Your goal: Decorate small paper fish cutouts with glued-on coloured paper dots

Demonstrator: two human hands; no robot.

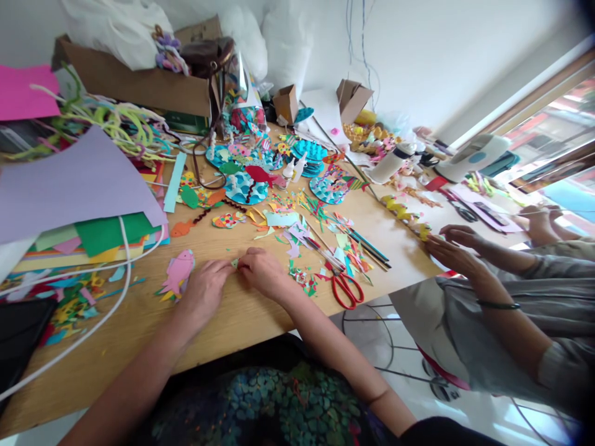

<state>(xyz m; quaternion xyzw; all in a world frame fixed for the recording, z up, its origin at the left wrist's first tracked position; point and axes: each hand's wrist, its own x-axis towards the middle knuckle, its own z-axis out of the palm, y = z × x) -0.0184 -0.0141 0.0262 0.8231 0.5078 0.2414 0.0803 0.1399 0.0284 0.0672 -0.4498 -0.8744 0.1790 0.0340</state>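
Pinching a paper scrap [235, 264] near the front edge of the worktop [246, 319], fingers of the left hand [208, 286] and right hand [261, 270] apparently steady it between them.

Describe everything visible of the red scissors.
The red scissors lie on the table near its front edge, right of the right hand. Two red, plastic-looking handle loops face the wearer; the blades point away among paper scraps. Whether they are fully shut is unclear. No hand touches them.
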